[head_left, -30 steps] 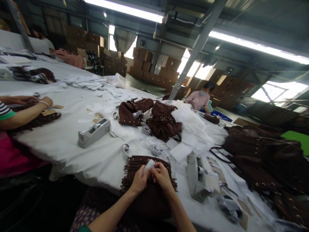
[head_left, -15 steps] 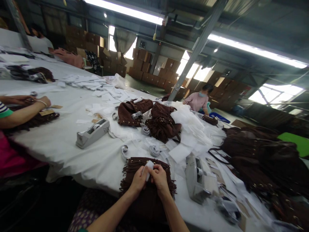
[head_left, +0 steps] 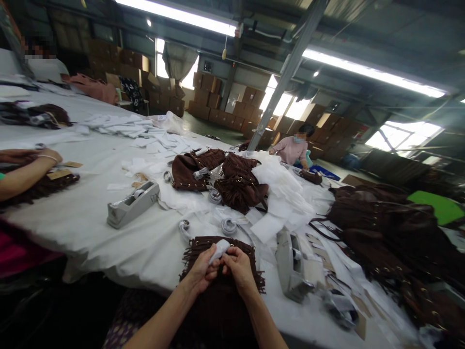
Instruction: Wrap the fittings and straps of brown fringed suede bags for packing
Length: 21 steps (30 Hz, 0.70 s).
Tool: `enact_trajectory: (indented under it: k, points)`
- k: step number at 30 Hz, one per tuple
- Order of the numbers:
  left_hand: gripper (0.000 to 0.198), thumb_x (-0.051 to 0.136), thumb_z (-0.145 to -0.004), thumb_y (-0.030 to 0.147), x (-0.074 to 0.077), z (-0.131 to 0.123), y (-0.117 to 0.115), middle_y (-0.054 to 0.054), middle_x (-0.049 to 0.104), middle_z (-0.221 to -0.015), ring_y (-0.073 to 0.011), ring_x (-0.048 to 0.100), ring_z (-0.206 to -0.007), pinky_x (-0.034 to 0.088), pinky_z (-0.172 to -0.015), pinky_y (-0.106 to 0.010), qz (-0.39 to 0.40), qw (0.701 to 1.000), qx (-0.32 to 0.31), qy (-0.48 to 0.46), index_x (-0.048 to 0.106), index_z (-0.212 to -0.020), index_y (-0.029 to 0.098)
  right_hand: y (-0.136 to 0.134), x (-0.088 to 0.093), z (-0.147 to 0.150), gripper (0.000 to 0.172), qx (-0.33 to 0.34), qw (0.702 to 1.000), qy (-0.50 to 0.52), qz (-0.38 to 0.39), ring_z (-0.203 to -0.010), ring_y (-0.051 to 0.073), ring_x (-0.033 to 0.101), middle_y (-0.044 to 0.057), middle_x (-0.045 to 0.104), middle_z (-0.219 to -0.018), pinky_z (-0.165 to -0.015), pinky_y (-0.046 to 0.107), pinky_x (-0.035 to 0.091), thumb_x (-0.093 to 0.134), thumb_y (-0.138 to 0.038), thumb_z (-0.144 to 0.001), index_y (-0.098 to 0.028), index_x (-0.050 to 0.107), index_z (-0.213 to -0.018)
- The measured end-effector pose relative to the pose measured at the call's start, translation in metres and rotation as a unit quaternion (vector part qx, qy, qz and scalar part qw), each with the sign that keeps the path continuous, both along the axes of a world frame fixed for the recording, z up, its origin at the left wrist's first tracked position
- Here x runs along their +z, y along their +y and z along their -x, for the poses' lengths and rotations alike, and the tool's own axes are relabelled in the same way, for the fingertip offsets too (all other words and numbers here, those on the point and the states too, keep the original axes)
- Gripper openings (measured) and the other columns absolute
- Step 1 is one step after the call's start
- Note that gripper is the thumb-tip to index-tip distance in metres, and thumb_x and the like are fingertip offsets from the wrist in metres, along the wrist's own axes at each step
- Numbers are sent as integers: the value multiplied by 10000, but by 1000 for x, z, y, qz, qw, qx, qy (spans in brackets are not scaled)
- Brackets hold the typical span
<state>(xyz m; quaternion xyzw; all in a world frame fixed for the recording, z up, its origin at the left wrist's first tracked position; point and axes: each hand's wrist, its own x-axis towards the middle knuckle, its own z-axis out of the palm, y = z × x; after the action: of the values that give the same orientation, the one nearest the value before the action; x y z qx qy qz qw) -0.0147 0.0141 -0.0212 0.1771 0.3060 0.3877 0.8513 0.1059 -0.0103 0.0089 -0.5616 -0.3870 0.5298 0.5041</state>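
A dark brown fringed bag [head_left: 203, 249] with metal eyelets lies at the table's front edge, under both my hands. My left hand [head_left: 203, 266] is closed on a small white wrapped piece [head_left: 220, 249], holding it over the bag's upper part. Against the lower end of that piece, my right hand [head_left: 238, 266] has its fingers pinched together; what sits between them is too small to make out. Coiled straps in pale wrapping, one of them a round coil [head_left: 228, 226], rest just beyond the bag's top edge.
A grey tape dispenser [head_left: 133, 203] stands to the left, another dispenser [head_left: 290, 266] to the right. Brown bags [head_left: 241, 182] and white sheets [head_left: 283, 194] lie ahead. More dark bags [head_left: 381, 232] are heaped at right. A co-worker's arm [head_left: 32, 172] is at left.
The white piece has tilted toward the right, with my left hand turned and its fingers curled lower. My right fingers have stayed close beside it. The whole view has shifted slightly.
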Motion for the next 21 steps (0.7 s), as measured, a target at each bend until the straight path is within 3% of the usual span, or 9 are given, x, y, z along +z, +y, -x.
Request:
enact_trajectory:
  k: [4, 7, 9, 12, 13, 17, 21]
  points:
    - [361, 463, -890, 493, 9, 7, 3, 87, 380, -457, 3, 153, -308, 44, -323, -123, 31, 999, -36, 6, 518, -880, 136, 3, -7, 0, 374, 10, 994, -112, -10, -288, 82, 459, -34, 615, -496, -306, 163, 273, 680, -476, -690, -192, 461, -796]
    - [384, 412, -909, 509, 13, 9, 6, 98, 335, -439, -2, 141, -299, 39, -317, -123, 55, 996, -65, 3, 519, -876, 141, 4, -18, -4, 309, 11, 968, -246, -56, -285, 102, 468, -69, 533, -428, -297, 179, 289, 527, -495, -832, -207, 449, -754]
    - [391, 402, -910, 517, 13, 8, 8, 102, 314, -432, -5, 144, -293, 30, -315, -123, 74, 994, -82, -2, 516, -853, 147, 6, -25, -11, 298, 17, 905, -395, -159, -341, 102, 516, -57, 540, -463, -345, 182, 337, 420, -445, -917, -204, 460, -746]
    - [401, 381, -915, 523, 11, 9, 9, 104, 289, -419, -9, 148, -286, 12, -315, -122, 111, 989, -97, -17, 507, -819, 155, 13, -27, -24, 341, 43, 762, -570, -304, -474, 107, 581, -8, 595, -573, -464, 195, 396, 320, -375, -975, -187, 509, -762]
    - [402, 373, -919, 521, 10, 9, 10, 104, 287, -415, -9, 147, -283, 8, -316, -122, 120, 988, -100, -20, 509, -820, 155, 17, -25, -28, 363, 56, 732, -595, -329, -508, 114, 585, 7, 602, -596, -503, 208, 405, 313, -370, -979, -182, 524, -751]
    - [426, 337, -929, 523, 8, 11, 12, 106, 273, -402, -10, 140, -277, 11, -317, -121, 140, 984, -99, -45, 518, -830, 150, 28, -7, -39, 340, 108, 673, -631, -370, -627, 158, 572, 37, 601, -668, -651, 276, 428, 390, -403, -953, -174, 589, -799]
    - [433, 330, -928, 531, 9, 8, 10, 106, 275, -408, -9, 129, -277, 14, -315, -120, 149, 984, -84, -45, 470, -745, 164, 33, 16, -37, 213, 163, 537, -710, -425, -973, 228, 549, 98, 614, -1019, -897, 401, 393, 473, -298, -926, -180, 566, -1077]
